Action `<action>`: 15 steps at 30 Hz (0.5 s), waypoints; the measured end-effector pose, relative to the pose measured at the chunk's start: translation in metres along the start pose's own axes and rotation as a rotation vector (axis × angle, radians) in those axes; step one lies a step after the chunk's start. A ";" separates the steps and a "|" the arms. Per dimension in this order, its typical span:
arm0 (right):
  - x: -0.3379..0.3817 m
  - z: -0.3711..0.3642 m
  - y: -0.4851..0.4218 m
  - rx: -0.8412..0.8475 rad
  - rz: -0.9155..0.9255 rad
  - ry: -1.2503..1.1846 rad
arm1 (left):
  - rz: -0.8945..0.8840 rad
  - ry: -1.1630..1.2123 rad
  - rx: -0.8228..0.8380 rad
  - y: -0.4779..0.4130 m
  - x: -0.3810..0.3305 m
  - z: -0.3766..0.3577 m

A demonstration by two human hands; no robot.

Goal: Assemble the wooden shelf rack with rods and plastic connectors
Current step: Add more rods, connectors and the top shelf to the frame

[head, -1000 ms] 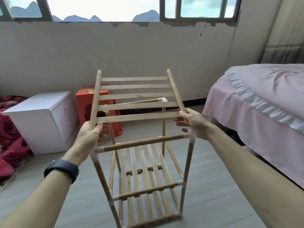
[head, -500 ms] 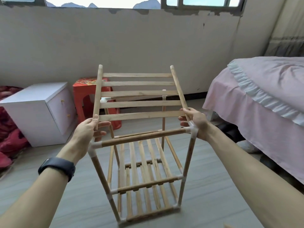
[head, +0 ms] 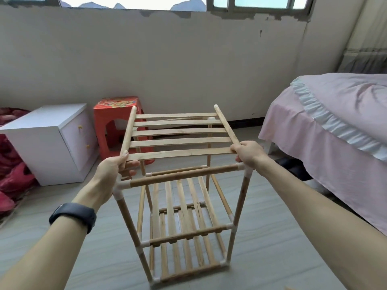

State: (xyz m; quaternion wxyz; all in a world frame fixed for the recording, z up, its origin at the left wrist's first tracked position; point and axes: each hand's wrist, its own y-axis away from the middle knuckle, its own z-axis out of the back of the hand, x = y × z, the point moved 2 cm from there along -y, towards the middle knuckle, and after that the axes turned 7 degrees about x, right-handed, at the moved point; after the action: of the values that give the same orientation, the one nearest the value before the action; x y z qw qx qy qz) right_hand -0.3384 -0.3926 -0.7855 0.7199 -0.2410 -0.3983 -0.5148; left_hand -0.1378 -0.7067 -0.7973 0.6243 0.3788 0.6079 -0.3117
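Nothing readable here tbh, the red stool point(head: 117, 106) at 11 o'clock has a colourful print, but it's too blurry.

One wide camera on my head faces forward and down: my left hand point(head: 111, 174) and right hand point(head: 249, 152), gripping the slatted shelf point(head: 180, 141), sit close at centre, floor point(head: 272, 258) below.
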 end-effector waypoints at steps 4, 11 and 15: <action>0.009 -0.001 0.002 -0.029 -0.069 0.267 | 0.017 0.039 -0.015 0.002 0.003 0.003; 0.018 -0.010 0.007 -0.158 -0.181 0.590 | 0.047 0.092 -0.053 0.003 0.010 0.003; 0.017 -0.005 0.007 -0.173 -0.201 0.589 | 0.061 0.106 -0.052 0.003 0.011 0.001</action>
State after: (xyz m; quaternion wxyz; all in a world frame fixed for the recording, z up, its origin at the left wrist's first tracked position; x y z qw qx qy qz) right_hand -0.3276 -0.4034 -0.7739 0.7268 -0.1013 -0.1493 -0.6628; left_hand -0.1341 -0.7052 -0.8076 0.6103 0.3969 0.6359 -0.2562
